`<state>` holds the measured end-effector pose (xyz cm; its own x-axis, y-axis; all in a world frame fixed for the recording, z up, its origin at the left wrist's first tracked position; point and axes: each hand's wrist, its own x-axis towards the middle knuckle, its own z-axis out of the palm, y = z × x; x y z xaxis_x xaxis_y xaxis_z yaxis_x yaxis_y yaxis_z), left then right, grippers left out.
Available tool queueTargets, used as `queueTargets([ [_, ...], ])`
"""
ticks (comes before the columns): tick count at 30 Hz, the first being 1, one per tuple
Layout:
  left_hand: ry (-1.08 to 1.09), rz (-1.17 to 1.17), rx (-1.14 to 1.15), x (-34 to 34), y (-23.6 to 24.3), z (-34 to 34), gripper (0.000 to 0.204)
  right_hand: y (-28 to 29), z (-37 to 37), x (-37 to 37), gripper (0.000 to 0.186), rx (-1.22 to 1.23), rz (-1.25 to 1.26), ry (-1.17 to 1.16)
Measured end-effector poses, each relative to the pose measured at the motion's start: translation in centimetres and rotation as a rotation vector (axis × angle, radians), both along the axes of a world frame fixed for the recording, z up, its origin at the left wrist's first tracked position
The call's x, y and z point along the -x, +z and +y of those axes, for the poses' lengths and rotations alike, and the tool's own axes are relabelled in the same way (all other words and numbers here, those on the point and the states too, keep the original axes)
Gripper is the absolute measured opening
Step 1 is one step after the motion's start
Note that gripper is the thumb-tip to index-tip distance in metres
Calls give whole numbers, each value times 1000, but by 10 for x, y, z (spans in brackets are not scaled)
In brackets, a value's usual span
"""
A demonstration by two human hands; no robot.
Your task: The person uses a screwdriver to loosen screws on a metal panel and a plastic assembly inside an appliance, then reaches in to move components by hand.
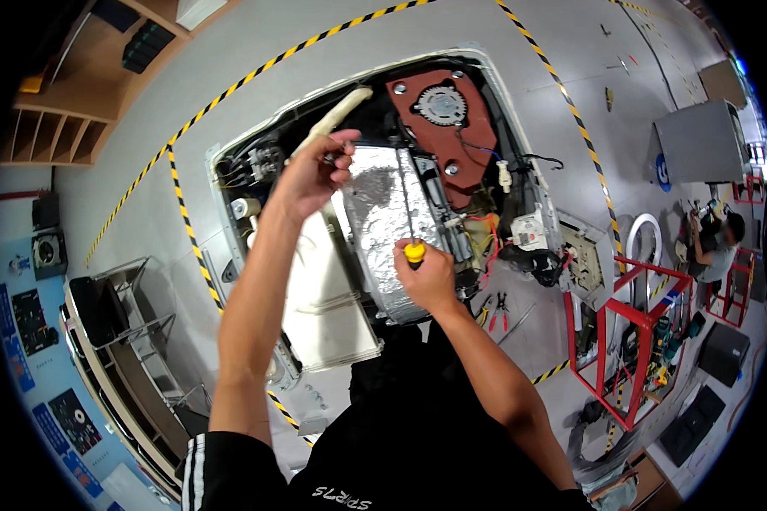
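Observation:
My right hand (428,279) grips a screwdriver (414,252) by its yellow handle. Its long thin shaft runs away from me over a silver foil-covered drum (379,200) inside an opened appliance. Near the far left corner of the foil is my left hand (315,175), fingers curled with the tips together; anything held in them is too small to make out. A reddish-brown plate (477,136) with a round toothed metal part (441,104) lies beyond and to the right. A cream hose (341,115) passes just past my left fingers, and a white panel (324,298) lies below my left wrist.
Red and yellow wires (490,247) and a loose white control housing (584,264) are at the appliance's right. Pliers with red handles (499,312) lie on the floor nearby. A red metal frame (626,341) stands right, with another person (717,251) beyond. A folding chair (136,307) stands left.

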<state>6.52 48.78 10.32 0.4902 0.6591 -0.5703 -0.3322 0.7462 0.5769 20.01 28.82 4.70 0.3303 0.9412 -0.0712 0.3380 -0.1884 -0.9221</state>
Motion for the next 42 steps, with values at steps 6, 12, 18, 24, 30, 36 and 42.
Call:
queueTargets([
  [6, 107, -426, 112, 7, 14, -58, 47, 6, 1, 0, 16, 89, 127, -13],
  [12, 139, -705, 165, 12, 30, -99, 55, 14, 1, 1, 18, 111, 285, -63],
  [18, 159, -727, 204, 17, 33, -128, 58, 35, -6, 4, 16, 30, 404, -154],
  [24, 122, -680, 268, 10, 36, -154, 56, 77, -27, 0, 10, -208, 97, -118],
  [30, 71, -618, 296, -15, 37, -190, 50, 97, -67, -21, 17, -307, -41, -101],
  [36, -139, -339, 184, -75, 33, -259, 42, 99, -126, -60, 21, -209, -202, -112],
  [42, -246, -332, 262, -135, 19, -330, 37, 86, -211, -119, 20, -193, -253, -161],
])
